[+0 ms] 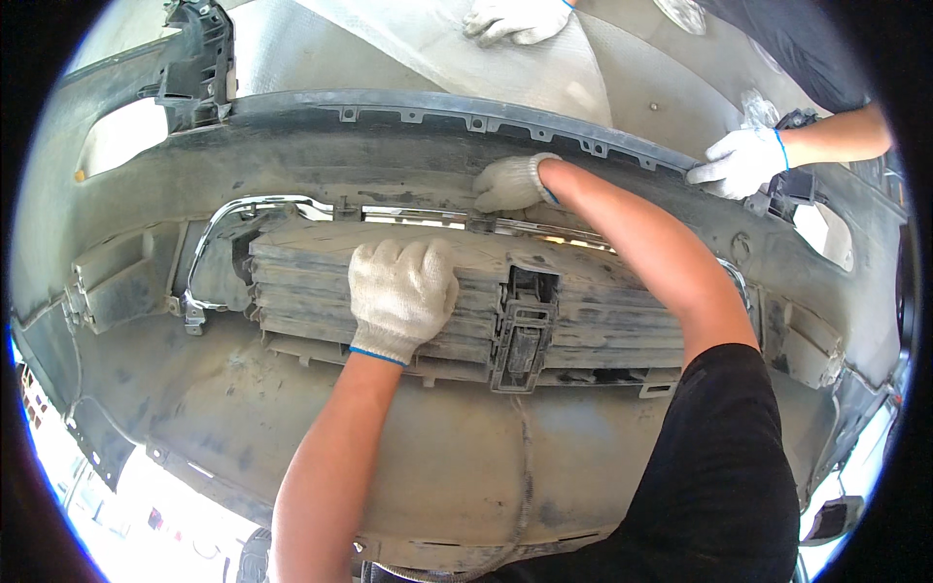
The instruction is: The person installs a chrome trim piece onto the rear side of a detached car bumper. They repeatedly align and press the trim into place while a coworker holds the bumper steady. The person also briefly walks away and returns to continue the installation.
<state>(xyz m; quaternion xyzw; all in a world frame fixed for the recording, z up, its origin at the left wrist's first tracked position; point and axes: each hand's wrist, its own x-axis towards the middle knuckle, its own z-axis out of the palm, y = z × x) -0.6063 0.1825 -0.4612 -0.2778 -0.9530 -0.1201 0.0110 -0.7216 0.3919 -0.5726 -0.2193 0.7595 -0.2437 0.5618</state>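
Note:
The dusty inner side of a car bumper (418, 457) fills the space in front of me. At its middle sits a slatted grille shutter (301, 287), with a dark upright bracket (525, 335) at its centre. My left hand (403, 296), in a white knit glove, is closed with its fingers curled against the slats left of that bracket. Farther off, my gloved right hand (513, 185) reaches to the bumper just beyond the grille's slotted far edge. Its fingers are bent together, and whatever they hold is hidden.
A co-worker's gloved hand (741, 163) touches the bumper's far right edge; another gloved hand (520, 19) rests on clear wrapping sheet (544, 78) beyond. Chrome trim (219, 219) borders the grille. A black bracket (199, 73) rises at the far left. A cable (525, 466) runs down the bumper.

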